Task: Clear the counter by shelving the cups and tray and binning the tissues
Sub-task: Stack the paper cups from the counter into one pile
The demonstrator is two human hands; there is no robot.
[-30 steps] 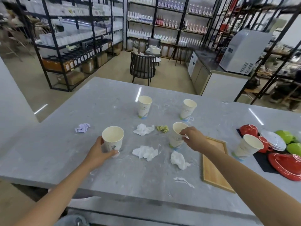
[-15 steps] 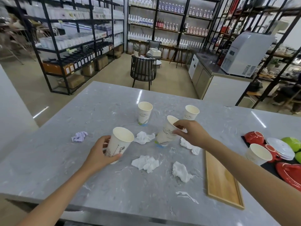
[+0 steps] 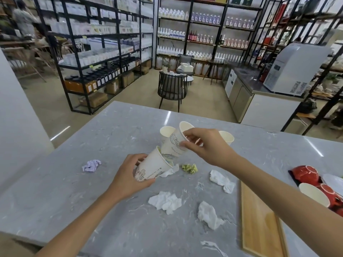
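My left hand (image 3: 128, 173) grips a white printed paper cup (image 3: 151, 166), tilted with its mouth up and to the right. My right hand (image 3: 206, 145) pinches the rim of a second paper cup (image 3: 176, 140), whose base sits in the mouth of the first. Two more paper cups stand behind on the grey counter (image 3: 115, 138), one partly hidden (image 3: 166, 132) and one behind my right hand (image 3: 227, 137). Another cup (image 3: 313, 193) is at the right by the wooden tray (image 3: 259, 221). Crumpled white tissues (image 3: 165, 201), (image 3: 208, 215), (image 3: 221, 179), a purple one (image 3: 91, 165) and a green one (image 3: 190, 167) lie around.
Red bowls and cups (image 3: 306, 174) with a white plate sit on a dark mat at the right edge. Beyond the counter are a dark chair (image 3: 171, 89), black shelving racks (image 3: 96, 52) with bottles, and a steel side counter with a white machine (image 3: 293, 69).
Both hands lifted their cups off the counter and brought them together; the right cup's base now sits in the left cup's mouth. The camera view has tilted upward.
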